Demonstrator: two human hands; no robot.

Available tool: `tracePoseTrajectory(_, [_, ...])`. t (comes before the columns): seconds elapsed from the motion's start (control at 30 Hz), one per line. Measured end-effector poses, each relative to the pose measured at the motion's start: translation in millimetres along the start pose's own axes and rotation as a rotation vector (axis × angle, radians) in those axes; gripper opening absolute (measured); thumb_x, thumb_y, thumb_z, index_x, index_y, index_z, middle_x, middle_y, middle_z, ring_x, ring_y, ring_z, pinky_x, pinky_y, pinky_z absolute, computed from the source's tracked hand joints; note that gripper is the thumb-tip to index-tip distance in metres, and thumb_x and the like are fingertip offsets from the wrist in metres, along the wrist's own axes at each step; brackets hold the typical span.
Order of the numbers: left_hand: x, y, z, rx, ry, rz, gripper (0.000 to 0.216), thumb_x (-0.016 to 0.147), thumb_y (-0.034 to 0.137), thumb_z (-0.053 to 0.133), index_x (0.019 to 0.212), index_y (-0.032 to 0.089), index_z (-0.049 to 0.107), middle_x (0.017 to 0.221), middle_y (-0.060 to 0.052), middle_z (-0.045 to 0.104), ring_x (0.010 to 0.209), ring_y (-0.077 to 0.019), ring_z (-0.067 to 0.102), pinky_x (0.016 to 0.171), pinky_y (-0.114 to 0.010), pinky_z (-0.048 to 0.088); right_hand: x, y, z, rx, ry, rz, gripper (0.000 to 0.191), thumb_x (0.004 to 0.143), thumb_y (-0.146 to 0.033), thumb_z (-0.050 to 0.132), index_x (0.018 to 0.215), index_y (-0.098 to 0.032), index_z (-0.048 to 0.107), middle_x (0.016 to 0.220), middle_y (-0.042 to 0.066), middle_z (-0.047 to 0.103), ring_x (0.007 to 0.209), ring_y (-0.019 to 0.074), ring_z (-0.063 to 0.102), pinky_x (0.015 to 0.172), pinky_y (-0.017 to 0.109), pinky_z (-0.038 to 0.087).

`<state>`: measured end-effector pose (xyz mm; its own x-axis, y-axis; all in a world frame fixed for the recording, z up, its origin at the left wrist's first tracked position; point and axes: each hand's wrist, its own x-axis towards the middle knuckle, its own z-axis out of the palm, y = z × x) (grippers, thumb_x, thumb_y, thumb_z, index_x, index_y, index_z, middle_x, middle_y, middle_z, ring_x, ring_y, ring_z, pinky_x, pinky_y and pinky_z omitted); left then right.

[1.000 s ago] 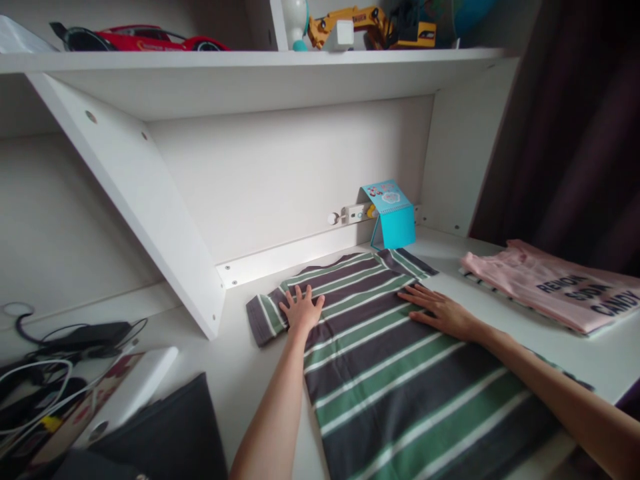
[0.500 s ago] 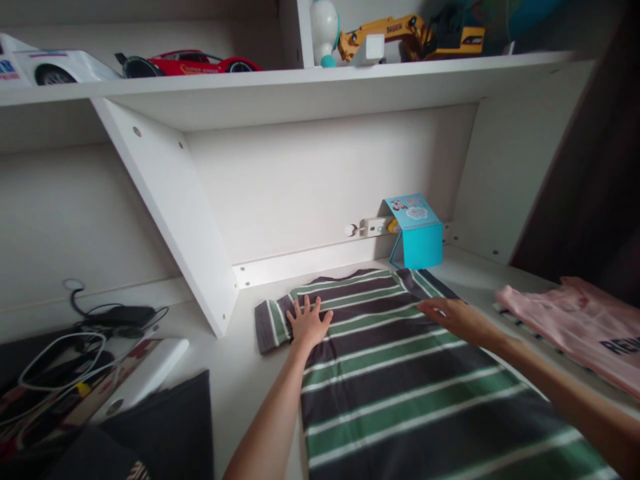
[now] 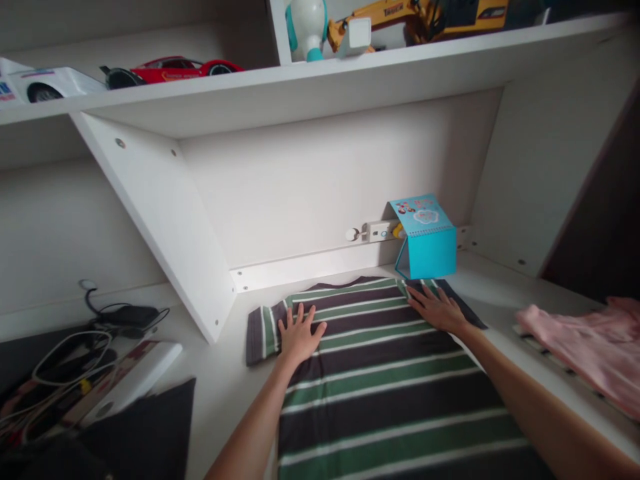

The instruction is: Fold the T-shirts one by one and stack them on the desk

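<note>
A striped T-shirt (image 3: 370,373) in green, dark grey and white lies spread on the white desk, its collar toward the back panel. My left hand (image 3: 300,335) rests on the shirt near the left shoulder, fingers spread, just beside the left sleeve. On the right shoulder lies my right hand (image 3: 437,310), flat and with fingers apart, next to the right sleeve. Neither hand grips the cloth. The shirt's lower end runs out of view at the bottom.
A blue desk calendar (image 3: 431,250) stands behind the right shoulder, by a power socket (image 3: 379,231). Pink folded clothing (image 3: 590,347) lies at right. Cables (image 3: 75,357) and a black adapter (image 3: 131,315) clutter the left. Overhead, a shelf (image 3: 240,100) carries a red toy car (image 3: 183,69) and a yellow toy excavator (image 3: 400,17).
My right hand has moved up and flattened out on the right shoulder of the shirt. My left hand stays on the left shoulder. The camera view has shifted slightly.
</note>
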<state>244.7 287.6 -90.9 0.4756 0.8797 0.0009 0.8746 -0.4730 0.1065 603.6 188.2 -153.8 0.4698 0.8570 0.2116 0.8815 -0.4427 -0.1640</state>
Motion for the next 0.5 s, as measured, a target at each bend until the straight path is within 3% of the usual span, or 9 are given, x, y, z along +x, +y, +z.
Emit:
tracePoseTrajectory(0.1, [0,1,-2,0.001,-0.03,-0.013,0.073,0.077,0.072,0.007,0.14,0.036,0.016,0.148,0.002,0.01,0.132,-0.0377,0.003,0.1,-0.06,0.011,2,0,1,-0.009,-0.036,0.11,0.061,0.082,-0.064,0.025,0.135,-0.035,0.031,0.143,0.007,0.028,0.126,0.0394,0.025,0.093,0.057,0.029])
tracePoseTrajectory(0.27, [1,1,-2,-0.01,-0.037,-0.018,0.073,0.077,0.073,0.008,0.139,0.036,0.016,0.148,0.002,0.009,0.132,-0.0389,0.002,0.1,-0.061,0.01,1,-1,-3,-0.024,-0.037,0.223,0.079,0.078,-0.07,0.022,0.136,-0.018,0.032,0.138,0.02,0.03,0.125,0.0425,0.025,0.093,0.056,0.028])
tracePoseTrajectory(0.4, [1,1,-1,-0.01,-0.031,-0.005,0.072,0.078,0.071,0.009,0.14,0.035,0.017,0.148,0.001,0.01,0.132,-0.0392,0.002,0.099,-0.062,0.011,8,-7,-13,-0.007,-0.019,0.096,0.066,0.083,-0.06,0.028,0.126,-0.014,0.046,0.131,0.021,0.04,0.122,0.0405,0.033,0.089,0.058,0.034])
tracePoseTrajectory(0.5, [1,1,1,0.011,-0.017,-0.001,0.072,0.078,0.071,0.007,0.14,0.035,0.017,0.148,0.001,0.011,0.132,-0.0389,0.002,0.099,-0.062,0.012,21,-18,-17,0.029,0.026,-0.115,0.044,0.088,-0.035,0.031,0.121,-0.013,0.051,0.131,0.014,0.044,0.125,0.0259,0.033,0.098,0.043,0.033])
